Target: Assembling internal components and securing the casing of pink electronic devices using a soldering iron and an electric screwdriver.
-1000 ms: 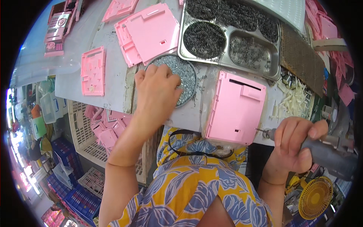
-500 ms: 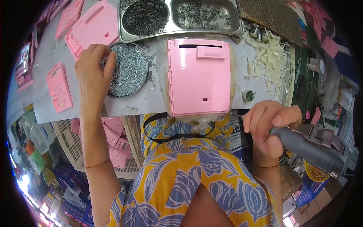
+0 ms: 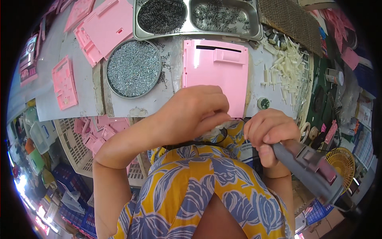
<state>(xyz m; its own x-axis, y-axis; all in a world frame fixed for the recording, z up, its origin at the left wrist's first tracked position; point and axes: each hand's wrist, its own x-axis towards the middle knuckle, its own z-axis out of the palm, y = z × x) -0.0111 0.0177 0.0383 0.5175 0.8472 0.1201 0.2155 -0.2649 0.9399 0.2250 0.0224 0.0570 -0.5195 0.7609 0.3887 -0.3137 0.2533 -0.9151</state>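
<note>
A pink plastic panel [image 3: 215,71] with a slot near its far edge lies in the middle of the worktable. My right hand [image 3: 270,131] is wrapped round a grey electric screwdriver [image 3: 308,169], whose thin bit points left toward my left hand. Over the panel's near part is my left hand [image 3: 195,109], its fingers pinched close to the bit's tip. Whatever sits between those fingertips is hidden. At the left, a round dish [image 3: 160,77] holds many small silvery screws [image 3: 133,67].
A metal tray [image 3: 188,20] with dark springs stands at the back. White plastic pins [image 3: 288,67] lie in a heap at the right, near a small round green-topped item [image 3: 263,103]. More pink parts [image 3: 65,83] lie left; a crate [image 3: 73,143] sits below the table edge.
My left hand has left the screw dish and moved right, over the panel's near edge, beside the bit. The screwdriver in my right hand has shifted slightly left, and the view has shifted a little.
</note>
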